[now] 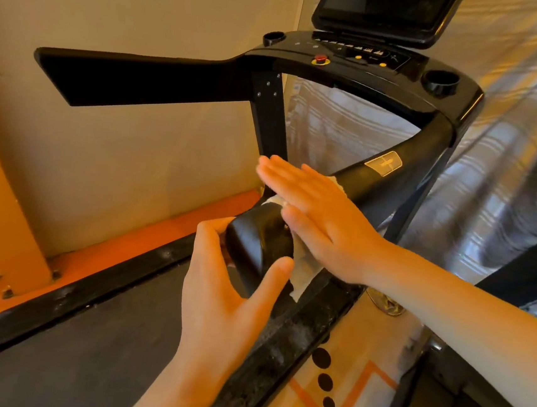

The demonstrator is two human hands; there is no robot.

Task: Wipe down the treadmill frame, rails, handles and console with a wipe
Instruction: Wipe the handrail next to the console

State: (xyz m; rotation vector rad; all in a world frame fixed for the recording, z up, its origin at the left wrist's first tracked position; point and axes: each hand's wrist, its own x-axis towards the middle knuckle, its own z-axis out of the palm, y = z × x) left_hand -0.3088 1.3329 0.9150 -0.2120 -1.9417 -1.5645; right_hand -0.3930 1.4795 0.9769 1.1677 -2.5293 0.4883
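Wipe point(301, 280) is a thin white sheet, soft and limp, draped over the black handle point(391, 179) just up from its end cap point(250, 244). It weighs next to nothing: one corner hangs loose under the handle, and another edge peeks out further up the handle.

Now the right hand point(321, 218) lies flat on top of it, fingers straight and close together, palm pressing the sheet onto the handle. Nothing is pinched, so the wipe sits sandwiched between palm and handle, mostly hidden beneath the hand.

My read is that a sheet this floppy bunches and slides on glossy plastic. It wants broad pressure or a wrap right round the handle, not a fingertip pinch at one edge.

Over to the left hand point(221, 300), at the very end of the handle. The thumb is on the near side of the end cap and the fingers curl round the far side, clamped on it. The handle itself looks rigid and fixed, a fine thing to brace against. Whether the wipe is damp, I can't tell.
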